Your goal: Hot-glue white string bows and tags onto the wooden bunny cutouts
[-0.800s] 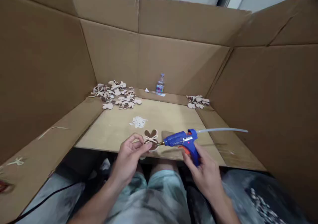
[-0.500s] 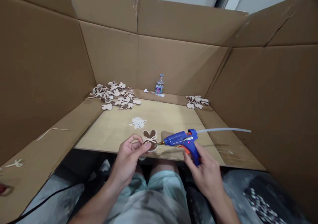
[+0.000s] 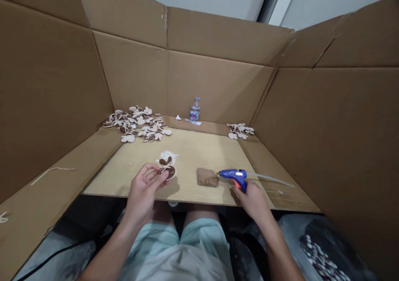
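Between the thumb and fingers of my left hand (image 3: 144, 189) is a brown bunny-head cutout (image 3: 170, 172) with a pale border and a cream string bow. It is held above the board, close to a small pile of white pieces (image 3: 170, 155), part of which it hides. My right hand (image 3: 252, 198) grips the handle of a blue hot glue gun (image 3: 232, 174) with an orange trigger. A translucent glue stick (image 3: 274, 179) sticks out of its back. The gun's nozzle is at the right edge of a brown, worn-looking pad (image 3: 207, 177) on the board.
Tall cardboard walls (image 3: 218, 81) surround the wooden board (image 3: 190, 148). Heaped bunny cutouts (image 3: 140, 121) lie at back left, with a smaller heap (image 3: 239, 131) at back right. A water bottle (image 3: 195, 111) stands at the back. A loose string (image 3: 51, 173) lies on the left cardboard.
The glue gun has moved down and away from the bunny cutout to the brown pad. My left hand has shifted left and up with the cutout, now tilted.
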A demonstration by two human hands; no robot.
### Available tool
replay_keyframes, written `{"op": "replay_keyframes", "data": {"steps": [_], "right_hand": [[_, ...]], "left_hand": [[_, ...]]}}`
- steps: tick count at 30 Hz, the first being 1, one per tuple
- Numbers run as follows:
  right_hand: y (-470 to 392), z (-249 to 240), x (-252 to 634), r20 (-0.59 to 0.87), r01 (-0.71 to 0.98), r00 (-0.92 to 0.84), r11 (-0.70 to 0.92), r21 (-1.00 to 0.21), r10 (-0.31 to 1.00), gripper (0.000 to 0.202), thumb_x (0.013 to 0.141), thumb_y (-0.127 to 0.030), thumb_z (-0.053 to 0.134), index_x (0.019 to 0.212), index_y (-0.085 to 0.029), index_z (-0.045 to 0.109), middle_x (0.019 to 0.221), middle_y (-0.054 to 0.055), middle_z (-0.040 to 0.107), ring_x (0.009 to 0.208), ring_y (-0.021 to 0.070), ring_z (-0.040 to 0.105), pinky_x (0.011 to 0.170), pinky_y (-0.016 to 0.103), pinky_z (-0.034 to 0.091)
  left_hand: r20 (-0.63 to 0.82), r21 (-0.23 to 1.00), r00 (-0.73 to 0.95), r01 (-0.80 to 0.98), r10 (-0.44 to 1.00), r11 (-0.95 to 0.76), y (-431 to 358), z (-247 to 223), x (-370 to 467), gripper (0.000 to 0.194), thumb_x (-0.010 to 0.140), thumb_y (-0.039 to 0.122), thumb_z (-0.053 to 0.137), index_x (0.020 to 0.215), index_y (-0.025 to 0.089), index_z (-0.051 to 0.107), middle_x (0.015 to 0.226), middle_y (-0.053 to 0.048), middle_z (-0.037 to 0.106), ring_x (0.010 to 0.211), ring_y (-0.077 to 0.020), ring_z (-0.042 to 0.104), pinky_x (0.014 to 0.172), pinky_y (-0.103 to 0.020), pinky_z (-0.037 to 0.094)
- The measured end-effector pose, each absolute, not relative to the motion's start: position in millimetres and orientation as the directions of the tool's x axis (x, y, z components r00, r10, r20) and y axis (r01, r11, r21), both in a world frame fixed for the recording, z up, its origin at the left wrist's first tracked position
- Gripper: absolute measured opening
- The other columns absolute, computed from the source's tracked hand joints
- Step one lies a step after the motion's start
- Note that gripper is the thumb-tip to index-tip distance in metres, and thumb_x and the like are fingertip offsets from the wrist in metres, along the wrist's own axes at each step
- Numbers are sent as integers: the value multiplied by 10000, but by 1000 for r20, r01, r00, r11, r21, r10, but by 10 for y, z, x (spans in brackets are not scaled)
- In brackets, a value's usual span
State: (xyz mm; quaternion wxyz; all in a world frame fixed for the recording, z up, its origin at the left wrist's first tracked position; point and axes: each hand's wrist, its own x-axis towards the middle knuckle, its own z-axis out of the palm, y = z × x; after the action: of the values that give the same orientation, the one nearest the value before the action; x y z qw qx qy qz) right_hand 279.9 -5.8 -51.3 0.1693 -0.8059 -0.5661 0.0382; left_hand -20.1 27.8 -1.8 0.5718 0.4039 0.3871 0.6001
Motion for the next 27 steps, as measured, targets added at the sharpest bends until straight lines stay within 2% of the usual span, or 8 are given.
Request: {"op": "replay_keyframes", "data": {"steps": [4,12,16,18,20,22,25,27], "right_hand": [[-31,-580,2842,68,890,391,-358,-282,918,351,840,-415,528,907,-93,651,864,187,709,810,296,680,658,302,451],[-38,-557,2839,15,900,382,-368,-234,924,415,826,-492,531,925,-112,664,888,190,715,858,310,675,681,314,448],[-69,-573,2875,-47,901,366,-366,-232,930,446,804,-538,533,901,-124,667,852,173,720,829,311,678,670,322,456],[-89,-545,2843,-7,895,395,-386,-222,919,514,778,-571,543,936,-97,662,877,200,714,858,335,669,692,345,466],[-81,-464,2713,145,904,405,-372,-211,903,579,730,-564,597,999,-53,646,947,241,696,920,366,648,746,381,469],[-13,-345,2462,279,936,316,-249,-250,907,526,716,-475,638,1030,-54,638,988,234,689,943,357,641,783,391,467],[246,-189,1927,214,899,-13,105,-425,977,224,805,-294,569,926,-141,678,911,131,724,844,254,675,753,321,481],[507,-154,1569,201,879,-103,184,-441,974,160,805,-224,579,909,-176,691,879,79,736,801,206,681,726,271,482]], "left_hand": [[61,918,-106,-384,993,-97,367,26,-319,318,657,236,810,794,171,530,781,-17,731,772,-145,690,734,-258,564],[91,941,-204,-303,975,-151,479,22,-505,282,632,238,818,756,166,575,704,3,701,719,-130,667,623,-180,496],[106,945,-201,-286,974,-162,500,9,-566,250,657,244,798,764,173,583,714,-3,716,743,-141,685,645,-185,475],[112,947,-199,-275,973,-165,512,3,-596,231,671,251,786,775,173,595,714,-7,722,747,-147,690,656,-194,478],[112,949,-195,-271,974,-163,524,-4,-622,220,678,259,778,782,172,604,709,-13,724,745,-158,692,657,-208,485],[113,949,-187,-270,976,-161,535,-12,-639,215,680,264,772,784,171,609,701,-17,722,733,-167,691,649,-221,492],[122,955,-181,-248,976,-165,542,-27,-652,196,688,268,761,776,168,618,695,-22,717,717,-169,685,638,-224,495],[141,958,-187,-222,972,-181,541,-36,-659,182,692,274,754,769,166,630,702,-27,714,709,-171,682,634,-228,501]]}}
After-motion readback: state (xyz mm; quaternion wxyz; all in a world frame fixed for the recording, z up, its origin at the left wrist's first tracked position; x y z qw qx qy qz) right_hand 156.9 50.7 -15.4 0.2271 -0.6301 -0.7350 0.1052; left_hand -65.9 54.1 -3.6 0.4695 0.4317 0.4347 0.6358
